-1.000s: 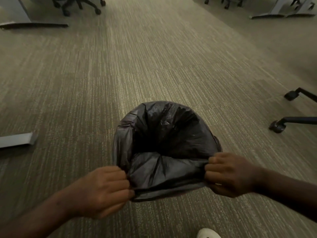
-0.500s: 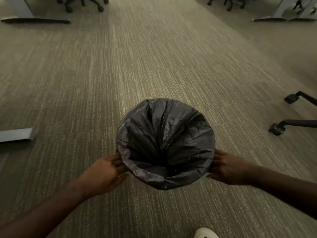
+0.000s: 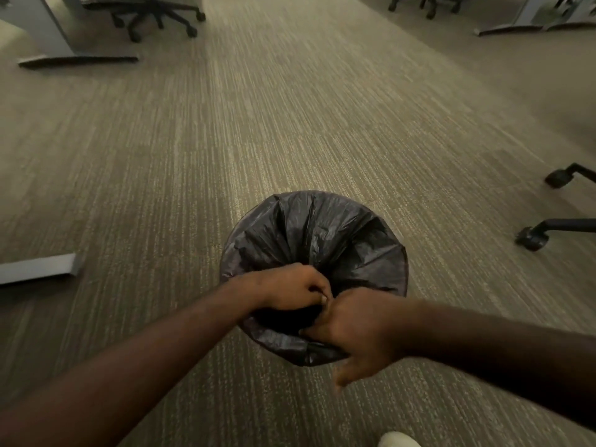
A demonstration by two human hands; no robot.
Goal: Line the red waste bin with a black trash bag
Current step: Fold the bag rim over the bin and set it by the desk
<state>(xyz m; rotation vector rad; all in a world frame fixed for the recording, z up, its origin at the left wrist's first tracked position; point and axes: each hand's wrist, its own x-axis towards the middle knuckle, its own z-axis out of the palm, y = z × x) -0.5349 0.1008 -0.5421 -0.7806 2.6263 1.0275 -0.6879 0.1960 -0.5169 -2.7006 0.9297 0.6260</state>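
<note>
The black trash bag (image 3: 325, 233) covers the round waste bin, its edge folded over the rim all round, so none of the red bin shows. My left hand (image 3: 290, 290) reaches over the near part of the opening with its fingers curled tight against the bag's inner folds. My right hand (image 3: 358, 327) lies over the near rim, touching the left hand. Its fingers dip inside the bag and are hidden, and its thumb sticks out below the rim.
Grey-green carpet lies all around. Castor legs of an office chair (image 3: 532, 238) stand at the right. A grey desk foot (image 3: 38, 269) sits at the left. Another chair (image 3: 154, 14) and desk legs are at the back. A white shoe tip (image 3: 398, 440) shows at the bottom.
Both hands left the bag's outer sides and came together over the near part of the opening. The bag's edge, stretched between my fists a second ago, now sits around the rim.
</note>
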